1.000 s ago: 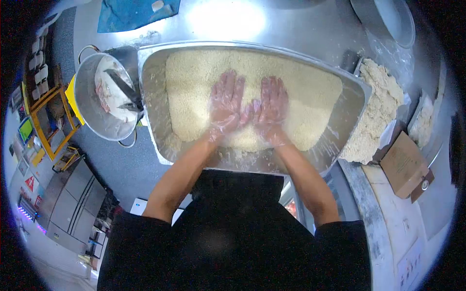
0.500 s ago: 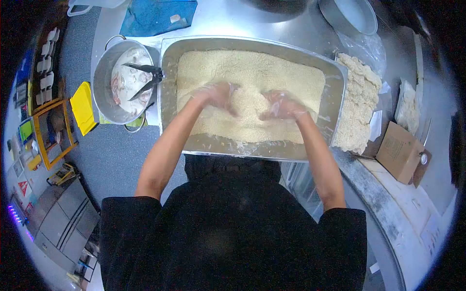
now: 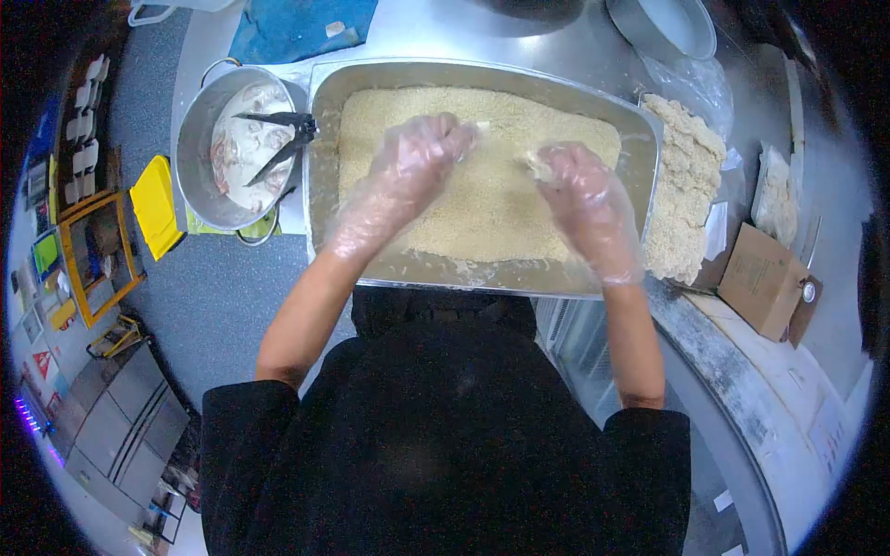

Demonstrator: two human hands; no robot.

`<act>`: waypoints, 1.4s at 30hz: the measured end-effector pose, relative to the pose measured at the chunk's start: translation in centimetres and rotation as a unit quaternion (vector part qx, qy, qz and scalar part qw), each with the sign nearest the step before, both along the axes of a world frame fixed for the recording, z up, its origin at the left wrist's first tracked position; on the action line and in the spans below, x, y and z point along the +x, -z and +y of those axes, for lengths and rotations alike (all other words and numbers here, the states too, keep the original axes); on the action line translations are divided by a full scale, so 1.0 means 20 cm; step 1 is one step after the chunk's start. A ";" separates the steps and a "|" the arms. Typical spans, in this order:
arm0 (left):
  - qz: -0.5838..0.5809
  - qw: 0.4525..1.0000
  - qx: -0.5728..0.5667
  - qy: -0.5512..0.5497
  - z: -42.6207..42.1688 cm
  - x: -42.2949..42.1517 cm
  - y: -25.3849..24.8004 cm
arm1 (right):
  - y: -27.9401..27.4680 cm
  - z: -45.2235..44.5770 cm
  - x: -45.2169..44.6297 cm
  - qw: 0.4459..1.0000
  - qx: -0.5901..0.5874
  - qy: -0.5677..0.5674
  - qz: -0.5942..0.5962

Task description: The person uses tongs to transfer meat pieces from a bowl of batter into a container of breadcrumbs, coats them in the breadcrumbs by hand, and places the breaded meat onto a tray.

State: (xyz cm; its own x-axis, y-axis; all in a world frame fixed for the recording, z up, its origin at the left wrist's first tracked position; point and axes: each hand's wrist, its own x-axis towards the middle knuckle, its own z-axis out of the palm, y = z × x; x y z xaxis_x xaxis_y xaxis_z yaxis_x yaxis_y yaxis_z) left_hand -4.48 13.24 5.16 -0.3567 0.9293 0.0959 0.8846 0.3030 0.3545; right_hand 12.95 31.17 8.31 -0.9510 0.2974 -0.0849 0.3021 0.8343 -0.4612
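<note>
Both of my hands wear clear plastic gloves and hover over a deep metal pan holding a layer of pale breadcrumbs. My left hand is closed, its fingers pinched together, with a whitish bit at the tips. Across from it, my right hand is also closed, and a pale bit shows at its fingertips. Whether these bits are food or glove film I cannot make out. Between the hands there is a blurred patch over the crumbs.
Left of the pan stands a metal pot of pieces in white batter, with black tongs resting across its rim. Breaded pieces are piled at the right. Beyond are a blue cloth, a round metal pan and a cardboard box.
Both hands have risen out of the breadcrumbs, where they were spread and blurred, and their fingers have closed. The mound of crumbs between them has flattened.
</note>
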 end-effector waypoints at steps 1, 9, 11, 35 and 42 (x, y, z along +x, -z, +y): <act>0.019 0.999 0.038 0.017 -0.02 0.02 0.03 | 0.05 -0.02 0.02 0.997 0.062 -0.032 0.008; -0.051 0.978 -0.205 -0.005 -0.43 0.35 0.53 | 0.71 -0.23 0.56 0.996 0.084 -0.035 -0.023; -0.037 0.977 -0.146 -0.152 -0.38 0.25 0.37 | 0.64 -0.17 0.53 0.993 -0.054 0.077 -0.075; -0.382 0.824 -0.416 -0.039 -0.07 0.32 0.51 | 0.94 -0.32 0.47 0.949 -0.190 0.049 -0.245; -0.488 0.859 -0.084 -0.131 -0.02 0.19 0.41 | 0.62 -0.06 0.39 0.922 -0.310 0.222 -0.074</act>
State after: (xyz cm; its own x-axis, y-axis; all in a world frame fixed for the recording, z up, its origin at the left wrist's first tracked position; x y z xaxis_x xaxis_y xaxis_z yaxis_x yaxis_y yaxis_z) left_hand -0.68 12.92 -2.96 -0.3885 0.7767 -0.4958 0.0843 0.5658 0.8202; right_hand 20.77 29.91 -4.14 -0.7125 0.5046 -0.4876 0.6471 0.2038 -0.7346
